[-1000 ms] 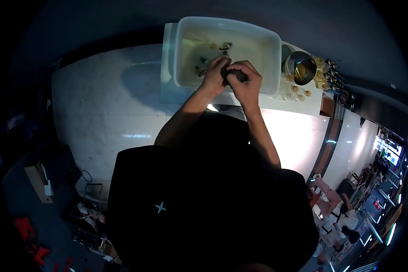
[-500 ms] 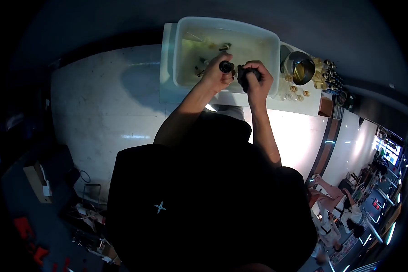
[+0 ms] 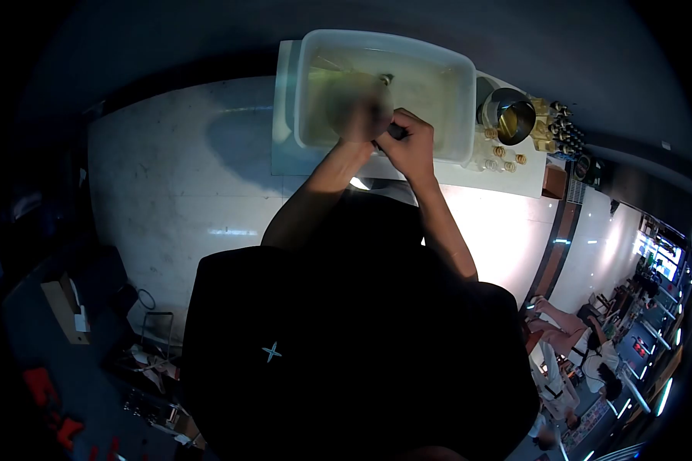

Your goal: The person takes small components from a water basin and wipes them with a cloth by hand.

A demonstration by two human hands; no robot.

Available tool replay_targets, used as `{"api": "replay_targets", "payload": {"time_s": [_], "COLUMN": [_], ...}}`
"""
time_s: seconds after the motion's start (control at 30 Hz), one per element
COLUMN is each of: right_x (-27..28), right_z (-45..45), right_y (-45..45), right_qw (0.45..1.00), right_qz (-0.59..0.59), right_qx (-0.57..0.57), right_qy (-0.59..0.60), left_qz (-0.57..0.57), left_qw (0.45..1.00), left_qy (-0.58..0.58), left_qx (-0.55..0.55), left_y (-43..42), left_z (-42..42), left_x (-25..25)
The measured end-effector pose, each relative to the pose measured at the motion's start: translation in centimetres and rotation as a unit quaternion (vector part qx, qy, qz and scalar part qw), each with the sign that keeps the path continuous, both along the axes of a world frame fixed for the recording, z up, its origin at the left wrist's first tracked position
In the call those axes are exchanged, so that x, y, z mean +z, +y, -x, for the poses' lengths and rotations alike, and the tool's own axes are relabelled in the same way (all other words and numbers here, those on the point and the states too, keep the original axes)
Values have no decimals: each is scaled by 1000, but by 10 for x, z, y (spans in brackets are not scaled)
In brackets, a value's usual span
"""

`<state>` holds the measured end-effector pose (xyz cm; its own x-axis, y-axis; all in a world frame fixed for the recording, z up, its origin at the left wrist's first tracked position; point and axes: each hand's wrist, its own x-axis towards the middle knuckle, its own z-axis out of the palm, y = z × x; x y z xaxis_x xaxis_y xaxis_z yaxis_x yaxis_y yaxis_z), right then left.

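Both my hands are over the near side of a white plastic tub [image 3: 471, 107] of cloudy yellowish water. A grey blur covers the fingers of my left hand [image 3: 357, 137] and whatever may be in them. Close beside it, my right hand [image 3: 414, 150] is closed around a dark object [image 3: 397, 131], mostly hidden by the fingers; its kind is unclear. Past the left hand, a small dark fitting [image 3: 387, 79] shows in the water.
Right of the tub stand a shiny metal bowl [image 3: 513, 115], several gold-rimmed clear glass pieces [image 3: 500, 154] and rows of small bottles [image 3: 550, 127]. A brown box [image 3: 553, 183] sits beyond the table corner. Other people [image 3: 584, 353] are at lower right.
My right hand has moved left, close against my left hand. The black cylindrical piece seen in my left hand is now lost in the blur.
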<state>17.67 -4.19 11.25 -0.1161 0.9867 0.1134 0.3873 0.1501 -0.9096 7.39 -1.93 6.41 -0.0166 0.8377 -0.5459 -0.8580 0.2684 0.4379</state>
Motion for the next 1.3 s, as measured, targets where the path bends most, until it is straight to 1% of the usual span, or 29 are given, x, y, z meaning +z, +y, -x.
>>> {"api": "replay_targets", "payload": {"time_s": [0.03, 0.07, 0.13, 0.17, 0.23, 0.27, 0.37, 0.4, 0.47, 0.5, 0.57, 0.63, 0.67, 0.73, 0.77, 0.8, 0.83, 0.87, 0.9, 0.97, 1.0, 1.03, 1.07, 1.13, 1.17, 1.2, 1.23, 1.27, 1.3], "right_x": [-1, 0, 1, 2, 2, -2, 6, 11, -1, -3, 1, 8, 9, 10, 11, 5, 0, -6, -9, -16, -26, -31, -33, -34, -38, -45, -52, -59, -59], "right_z": [-4, -7, -13, -14, -16, -17, -16, -12, -10, -9, -8, -5, -5, -10, -12, -13, -15, -16, -17, -18, -20, -20, -21, -22, -25, -28, -32, -35, -36], "right_y": [1, 2, 5, 7, 18, 20, 20, 17, 15, 13, 8, 4, 2, 1, -2, -6, -8, -10, -11, -11, -11, -11, -12, -15, -16, -17, -19, -20, -21], "right_qw": [999, 995, 965, 962, 956, 959, 946, 951, 984, 993, 999, 993, 992, 979, 970, 971, 983, 992, 998, 1000, 998, 995, 995, 996, 992, 987, 981, 965, 957], "right_qz": [14, 60, 152, 155, 160, 160, 252, 240, 122, 63, -10, -95, -96, -134, -152, -171, -126, -80, -32, 12, 33, 53, 49, 42, 66, 89, 112, 164, 175], "right_qx": [26, -16, -98, -111, -141, -136, -94, -101, -73, -59, -30, 1, 8, 59, 83, 89, 66, 44, 23, 13, 4, -6, -16, -37, -57, -76, -96, -118, -133], "right_qy": [14, 74, 192, 195, 202, 191, 179, 168, 110, 80, 15, -67, -76, -139, -171, -142, -113, -82, -50, 7, 45, 83, 80, 75, 92, 109, 126, 169, 189], "left_qz": [-30, -61, -112, -133, -147, -142, -156, -159, -157, -161, -179, -177, -159, -170, -199, -195, -191, -149, -134, -100, -90, -106, -120, -196, -230, -265, -298, -266, -282], "left_qw": [996, 984, 955, 946, 937, 938, 919, 914, 909, 906, 895, 918, 943, 949, 934, 934, 934, 950, 959, 975, 980, 968, 953, 856, 796, 737, 671, 623, 591], "left_qy": [83, 166, 270, 293, 315, 314, 357, 369, 382, 389, 405, 354, 291, 263, 298, 298, 299, 266, 237, 178, 163, 211, 258, 449, 531, 592, 648, 674, 683], "left_qx": [-16, -32, -40, -33, -34, -41, -61, -62, -59, -54, -40, -7, 18, 25, 5, -18, -41, -68, -74, -83, -76, -90, -103, -164, -180, -192, -204, -295, -325], "left_y": [-1, -1, 0, 2, 0, -2, -4, -3, -3, -4, -6, -5, -6, -3, 1, 3, 4, 1, -1, -3, -1, 3, 8, 23, 28, 31, 34, 39, 43], "left_z": [2, 5, 5, 4, 3, 2, 4, 4, 5, 5, 4, 1, -5, -4, 0, 3, 7, 11, 11, 13, 12, 12, 12, 19, 22, 26, 30, 36, 40], "left_x": [-1, -3, -19, -37, -36, -35, -36, -37, -37, -38, -44, -38, -34, -40, -59, -56, -37, -18, -9, 8, 3, -12, -27, -78, -95, -99, -103, -102, -109]}}
